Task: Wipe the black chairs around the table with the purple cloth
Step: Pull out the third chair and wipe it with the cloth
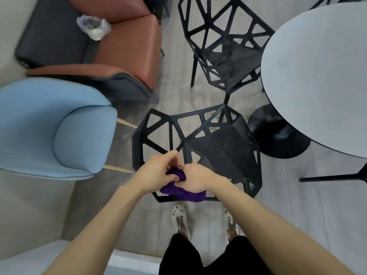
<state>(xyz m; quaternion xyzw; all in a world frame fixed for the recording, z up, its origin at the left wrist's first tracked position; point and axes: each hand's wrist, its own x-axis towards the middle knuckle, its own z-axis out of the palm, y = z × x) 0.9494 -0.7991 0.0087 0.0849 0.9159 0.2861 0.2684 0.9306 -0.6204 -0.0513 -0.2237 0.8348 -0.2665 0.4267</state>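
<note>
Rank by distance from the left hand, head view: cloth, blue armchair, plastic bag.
1. cloth: gripped in the left hand.
2. blue armchair: on the hand's left.
3. plastic bag: far upper left, on the brown chair.

Purple cloth, black lattice chair, pale grey table, blue armchair, prob. rust-brown seat.

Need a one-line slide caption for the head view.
The left hand and right hand hold the purple cloth over the near black chair beside the round table.
</note>
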